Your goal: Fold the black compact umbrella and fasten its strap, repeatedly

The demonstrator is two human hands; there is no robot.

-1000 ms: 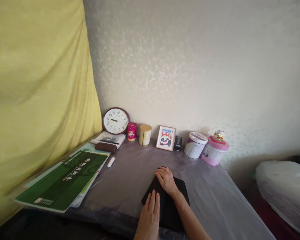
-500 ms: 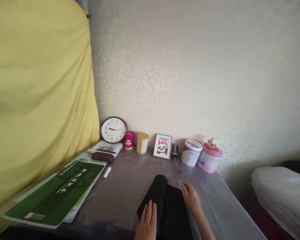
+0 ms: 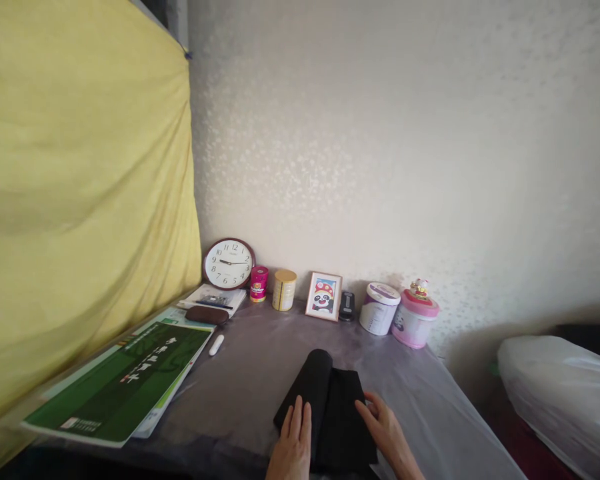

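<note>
A plain black sheet of soft-looking material (image 3: 344, 420) lies on the near part of the grey-covered desk (image 3: 245, 393), right of centre in my view; its left side forms a thick rounded roll (image 3: 314, 383), its right side lies flat. I see the left hand (image 3: 294, 433) palm down on the roll, fingers straight and nearly side by side. The right hand (image 3: 383, 427) touches the flat part's right edge with bent fingers; I cannot tell whether they pinch it. Well to the left is a glossy dark-green booklet (image 3: 125, 387) on other papers, with a small white oblong object (image 3: 217, 345) near its right edge. Farther back, along the pale patterned wall (image 3: 380, 147), I make out a round, dark-red-rimmed clock (image 3: 229, 264), a bright pink can (image 3: 259, 285), a cream can with a yellow lid (image 3: 284, 291), and a framed panda picture (image 3: 324, 297).
</note>
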